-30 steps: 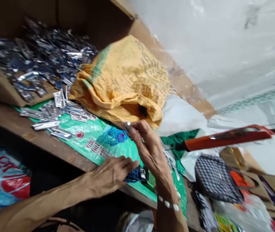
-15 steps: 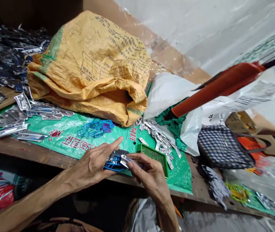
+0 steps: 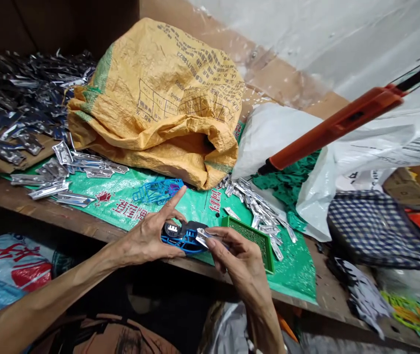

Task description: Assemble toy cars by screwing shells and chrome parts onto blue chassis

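My left hand [image 3: 151, 235] grips the left end of a blue-and-black toy vehicle body [image 3: 184, 241] at the bench's front edge, its index finger stretched away from it. A shiny silver plastic part [image 3: 201, 238] is pinched between the thumb and fingers of my right hand [image 3: 237, 250]. Its tip lies against the right end of the body; I cannot tell whether it is seated there. Just beyond my left hand, blue plastic frames [image 3: 154, 191] rest on the green sheet [image 3: 117, 209]. My right fingers hide part of the green tray [image 3: 268, 253].
An orange-red power screwdriver [image 3: 339, 128] hangs over the right side. Silver parts [image 3: 256, 206] lie below it beside a white bag [image 3: 269, 132]. A large yellow sack [image 3: 158, 98] stands at the back. More silver parts [image 3: 29, 98] are heaped at left. A checkered bag [image 3: 375, 228] sits at right.
The view has shifted left, so the scene sits further right. Both hands still hold the body and the silver part together. The hanging screwdriver has swung slightly.
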### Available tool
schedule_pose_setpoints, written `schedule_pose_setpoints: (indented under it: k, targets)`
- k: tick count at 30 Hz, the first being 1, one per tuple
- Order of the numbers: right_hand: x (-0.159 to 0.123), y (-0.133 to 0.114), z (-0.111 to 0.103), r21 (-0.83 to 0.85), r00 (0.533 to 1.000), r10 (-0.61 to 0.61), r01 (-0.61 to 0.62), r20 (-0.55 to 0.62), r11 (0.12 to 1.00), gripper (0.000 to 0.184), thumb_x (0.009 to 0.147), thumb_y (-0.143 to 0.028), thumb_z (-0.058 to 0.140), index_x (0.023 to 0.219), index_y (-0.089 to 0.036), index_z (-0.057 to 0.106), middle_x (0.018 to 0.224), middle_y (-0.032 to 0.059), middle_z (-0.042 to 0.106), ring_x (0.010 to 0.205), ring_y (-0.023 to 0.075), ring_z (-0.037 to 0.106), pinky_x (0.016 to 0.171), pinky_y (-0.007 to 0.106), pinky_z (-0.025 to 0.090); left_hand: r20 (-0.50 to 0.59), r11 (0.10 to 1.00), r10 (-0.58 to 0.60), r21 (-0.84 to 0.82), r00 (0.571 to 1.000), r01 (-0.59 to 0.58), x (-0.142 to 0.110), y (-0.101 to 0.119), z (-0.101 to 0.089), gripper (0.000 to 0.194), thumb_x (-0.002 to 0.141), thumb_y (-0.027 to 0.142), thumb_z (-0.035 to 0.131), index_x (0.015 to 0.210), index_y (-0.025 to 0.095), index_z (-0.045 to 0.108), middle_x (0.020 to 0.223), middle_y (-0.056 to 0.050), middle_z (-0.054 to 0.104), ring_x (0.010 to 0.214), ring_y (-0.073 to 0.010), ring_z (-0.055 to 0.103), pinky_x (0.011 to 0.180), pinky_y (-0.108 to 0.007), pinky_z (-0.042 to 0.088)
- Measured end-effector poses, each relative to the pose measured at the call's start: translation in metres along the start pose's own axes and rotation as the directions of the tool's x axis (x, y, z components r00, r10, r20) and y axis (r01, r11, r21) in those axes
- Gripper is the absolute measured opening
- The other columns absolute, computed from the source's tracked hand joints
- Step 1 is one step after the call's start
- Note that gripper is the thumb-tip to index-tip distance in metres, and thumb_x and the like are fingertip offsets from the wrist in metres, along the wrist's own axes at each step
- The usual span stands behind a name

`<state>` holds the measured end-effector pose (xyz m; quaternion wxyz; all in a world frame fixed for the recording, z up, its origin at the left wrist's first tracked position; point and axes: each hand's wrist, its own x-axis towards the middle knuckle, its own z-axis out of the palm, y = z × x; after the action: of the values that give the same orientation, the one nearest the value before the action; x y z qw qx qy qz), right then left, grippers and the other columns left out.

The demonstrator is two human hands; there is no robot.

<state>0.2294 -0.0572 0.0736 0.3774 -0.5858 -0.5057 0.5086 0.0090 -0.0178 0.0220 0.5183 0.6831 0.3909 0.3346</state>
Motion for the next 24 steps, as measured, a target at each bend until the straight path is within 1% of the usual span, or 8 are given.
schedule_pose_setpoints:
  k: [5,8,10,13,16,18,21,24]
  targets:
    - [0.008,0.0,0.001,0.079,0.999,-0.013,0.016,-0.043,0.997,0.029,0.08,-0.044,0.08,0.091,-0.018,0.077,0.056,-0.0037,0.059,0.045,0.0054,0.048,0.044,0.018,0.034,-0.02,0.999,-0.009,0.043,1.0,0.01,0.003,0.0,-0.001,0.105,0.072,0.021,0.078,0.161,0.035,0.024,0.098,0.004,0.072,0.073,-0.0132,0.065,0.07,-0.023,0.05]
    - [0.009,0.002,-0.002,0.147,0.996,-0.027,0.04,-0.09,0.988,0.03,0.079,-0.043,0.08,0.096,-0.018,0.076,0.058,-0.0032,0.062,0.046,0.0068,0.051,0.043,0.018,0.037,-0.033,0.996,-0.046,0.075,0.998,0.049,0.003,-0.003,-0.001,0.094,0.073,0.026,0.076,0.157,0.034,0.034,0.1,0.002,0.072,0.068,-0.0129,0.065,0.064,-0.023,0.05]
    - [0.008,0.004,-0.004,0.179,0.991,-0.031,0.054,-0.126,0.982,0.032,0.078,-0.042,0.081,0.097,-0.018,0.075,0.061,-0.0029,0.063,0.047,0.0071,0.052,0.043,0.018,0.038,-0.053,0.991,-0.064,0.114,0.997,0.07,0.003,-0.005,-0.001,0.087,0.073,0.03,0.077,0.153,0.032,0.043,0.103,-0.001,0.073,0.073,-0.0162,0.069,0.066,-0.024,0.053]
    - [0.006,0.007,-0.008,0.179,0.99,-0.033,0.057,-0.138,0.982,0.032,0.077,-0.042,0.082,0.095,-0.017,0.075,0.06,-0.0028,0.063,0.046,0.0075,0.053,0.042,0.018,0.038,-0.055,0.986,-0.024,0.161,0.998,0.033,0.003,-0.006,0.0,0.069,0.075,0.034,0.078,0.141,0.029,0.06,0.101,-0.001,0.076,0.087,-0.0215,0.072,0.077,-0.027,0.054]
    - [0.004,0.009,-0.011,0.17,0.99,-0.041,0.063,-0.132,0.983,0.034,0.076,-0.043,0.083,0.097,-0.017,0.076,0.063,-0.0014,0.066,0.048,0.009,0.057,0.043,0.019,0.04,0.002,0.99,0.02,0.14,1.0,-0.02,0.004,-0.004,-0.001,0.05,0.079,0.035,0.077,0.127,0.028,0.069,0.101,0.001,0.077,0.088,-0.0206,0.072,0.078,-0.025,0.053]
    - [0.002,0.008,-0.012,0.151,0.989,-0.042,0.064,-0.14,0.986,0.035,0.077,-0.042,0.082,0.102,-0.018,0.078,0.069,0.0007,0.072,0.054,0.0111,0.062,0.05,0.022,0.046,0.015,0.99,0.046,0.133,0.999,-0.047,0.004,-0.001,-0.002,0.043,0.079,0.034,0.077,0.121,0.027,0.072,0.099,0.002,0.078,0.083,-0.0189,0.072,0.077,-0.024,0.053]
    - [-0.003,0.006,-0.012,0.12,0.986,-0.023,0.043,-0.166,0.992,0.034,0.076,-0.041,0.083,0.104,-0.02,0.08,0.084,0.0045,0.079,0.072,0.0158,0.071,0.069,0.028,0.056,-0.003,0.989,0.06,0.134,0.998,-0.059,0.004,-0.001,-0.002,0.041,0.078,0.032,0.078,0.118,0.026,0.074,0.096,0.002,0.078,0.079,-0.0181,0.071,0.076,-0.024,0.053]
    - [-0.009,0.008,-0.008,0.132,0.98,0.0,0.027,-0.201,0.991,0.032,0.075,-0.039,0.085,0.102,-0.022,0.082,0.089,0.0052,0.081,0.084,0.0182,0.073,0.082,0.03,0.057,-0.015,0.99,0.07,0.127,0.997,-0.068,0.002,-0.006,0.0,0.041,0.078,0.032,0.079,0.118,0.026,0.074,0.101,0.0,0.079,0.086,-0.0205,0.074,0.079,-0.025,0.055]
